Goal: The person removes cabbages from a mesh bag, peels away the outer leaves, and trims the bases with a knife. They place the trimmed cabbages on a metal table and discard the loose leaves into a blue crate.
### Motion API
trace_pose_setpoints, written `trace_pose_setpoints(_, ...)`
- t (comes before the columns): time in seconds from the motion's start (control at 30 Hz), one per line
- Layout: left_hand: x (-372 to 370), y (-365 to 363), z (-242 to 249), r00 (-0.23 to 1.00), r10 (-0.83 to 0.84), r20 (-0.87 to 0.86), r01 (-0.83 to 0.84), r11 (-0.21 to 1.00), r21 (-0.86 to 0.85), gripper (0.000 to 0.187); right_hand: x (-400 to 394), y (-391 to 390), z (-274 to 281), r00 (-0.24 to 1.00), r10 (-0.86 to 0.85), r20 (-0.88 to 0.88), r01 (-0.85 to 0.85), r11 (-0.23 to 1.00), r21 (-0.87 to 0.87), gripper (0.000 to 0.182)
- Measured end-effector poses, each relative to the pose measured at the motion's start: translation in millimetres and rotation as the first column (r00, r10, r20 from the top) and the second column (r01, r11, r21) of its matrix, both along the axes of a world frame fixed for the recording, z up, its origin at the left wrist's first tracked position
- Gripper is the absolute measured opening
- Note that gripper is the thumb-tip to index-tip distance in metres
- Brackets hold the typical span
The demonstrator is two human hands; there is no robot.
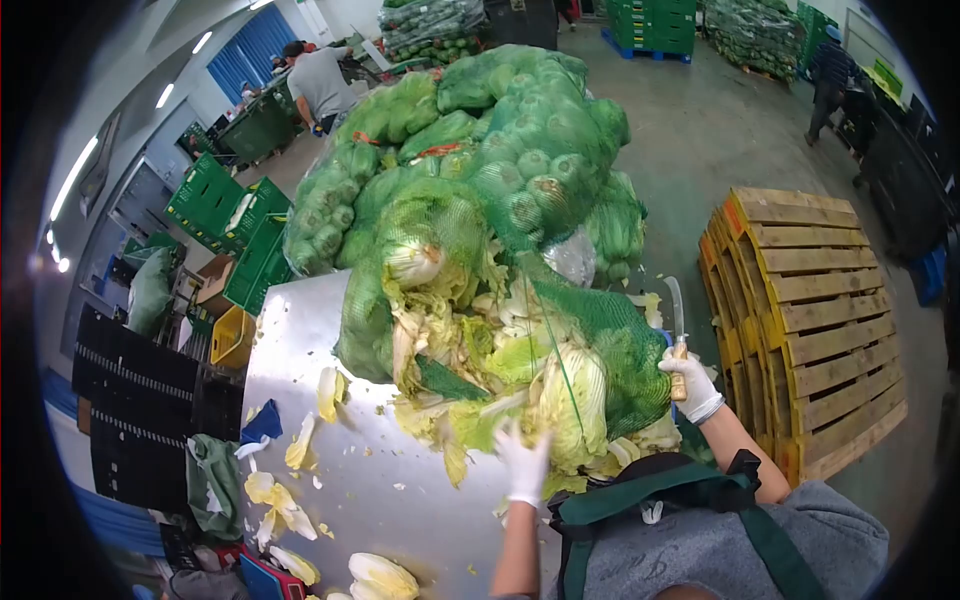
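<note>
My right hand (697, 390), in a white glove, is closed around the wooden handle of a knife (679, 340), whose blade points up and away from me. My left hand (522, 462), gloved too, has its fingers spread at the near edge of the leaf pile, right beside a large napa cabbage (572, 400). Against that cabbage lies a green mesh bag (630, 360). Loose, torn cabbage leaves (480, 350) are heaped in front of me. Farther back, another napa cabbage (415, 263) shows at the opening of a second net bag.
Full net bags of cabbage (530, 150) pile up on the far part of the metal table (370, 500). Trimmed cabbages (380, 577) lie at its near edge. Wooden pallets (820, 290) stand at right, green crates (205, 200) at left. Other people work farther off.
</note>
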State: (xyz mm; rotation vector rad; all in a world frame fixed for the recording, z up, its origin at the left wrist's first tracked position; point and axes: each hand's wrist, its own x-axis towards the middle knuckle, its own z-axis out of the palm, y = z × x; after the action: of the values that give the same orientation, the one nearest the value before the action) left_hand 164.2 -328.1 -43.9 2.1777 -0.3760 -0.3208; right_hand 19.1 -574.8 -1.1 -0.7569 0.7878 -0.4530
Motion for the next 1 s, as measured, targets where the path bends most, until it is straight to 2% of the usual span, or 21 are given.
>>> trace_pose_setpoints(0.03,25,-3,18,0.998,-0.034,0.058,0.038,0.997,-0.069,0.057,-2,-2,-1,1.000,-0.006,0.006,0.006,1.000,0.012,0.021)
trace_pose_setpoints(0.1,84,-23,-3,0.986,-0.170,0.002,0.159,0.917,-0.367,0.041,-6,2,-3,1.000,-0.020,-0.024,0.021,0.999,0.030,0.023)
trace_pose_setpoints(0.17,121,-63,-13,0.914,-0.404,0.048,0.393,0.847,-0.359,0.032,-7,10,0,0.999,-0.025,-0.046,0.026,0.999,0.026,0.024)
trace_pose_setpoints(0.2,136,-86,-18,0.849,-0.488,-0.201,0.399,0.843,-0.360,0.031,-6,13,0,0.996,-0.027,-0.079,0.027,1.000,0.004,0.024)
trace_pose_setpoints(0.23,150,-111,-24,0.723,-0.540,-0.431,0.409,0.837,-0.363,0.031,-4,16,0,0.996,-0.038,-0.083,0.038,0.999,0.000,0.023)
trace_pose_setpoints(0.27,158,-132,-36,0.544,-0.557,-0.627,0.422,0.828,-0.370,0.030,-3,17,0,0.995,-0.053,-0.087,0.052,0.999,-0.010,0.022)
trace_pose_setpoints(0.3,156,-149,-35,0.442,-0.814,-0.377,0.649,0.580,-0.493,0.031,-5,15,1,0.993,-0.069,-0.092,0.067,0.997,-0.024,0.021)
trace_pose_setpoints(0.33,151,-165,-35,0.388,-0.830,-0.401,0.754,0.536,-0.379,0.034,-8,14,1,0.994,-0.070,-0.081,0.067,0.997,-0.035,0.021)
trace_pose_setpoints(0.37,143,-178,-10,0.340,-0.837,-0.428,0.843,0.474,-0.256,0.038,-10,13,1,0.995,-0.070,-0.066,0.067,0.997,-0.046,0.021)
trace_pose_setpoints(0.47,141,-194,-14,0.238,-0.837,-0.492,0.921,0.356,-0.159,0.043,-16,15,-5,0.996,-0.082,-0.041,0.079,0.994,-0.070,0.021)
trace_pose_setpoints(0.57,135,-181,-25,0.284,-0.821,-0.495,0.927,0.366,-0.076,0.046,-23,15,-6,0.991,-0.124,-0.043,0.123,0.992,-0.009,0.020)
trace_pose_setpoints(0.6,130,-170,3,0.260,-0.834,-0.488,0.929,0.354,-0.111,0.048,-25,16,-5,0.992,-0.123,-0.043,0.123,0.992,-0.003,0.019)
trace_pose_setpoints(0.7,138,-121,0,0.435,-0.698,-0.570,0.762,0.622,-0.181,0.046,-27,9,1,0.995,-0.094,-0.041,0.094,0.996,0.001,0.018)
trace_pose_setpoints(0.77,136,-71,11,0.516,-0.682,-0.519,0.556,0.727,-0.403,0.042,-29,4,1,0.997,-0.074,-0.007,0.074,0.997,0.008,0.018)
trace_pose_setpoints(0.87,129,18,-2,0.823,-0.498,-0.275,0.406,0.853,-0.329,0.038,-25,4,-7,1.000,-0.013,-0.006,0.013,1.000,-0.016,0.017)
trace_pose_setpoints(0.97,75,86,-25,0.966,-0.249,-0.062,0.221,0.930,-0.293,0.038,-7,9,-4,0.996,0.079,-0.037,-0.081,0.995,-0.060,0.016)
trace_pose_setpoints(1.0,50,92,-26,0.985,-0.147,-0.085,0.109,0.930,-0.351,0.039,-2,9,-11,0.993,0.115,-0.023,-0.117,0.992,-0.055,0.015)
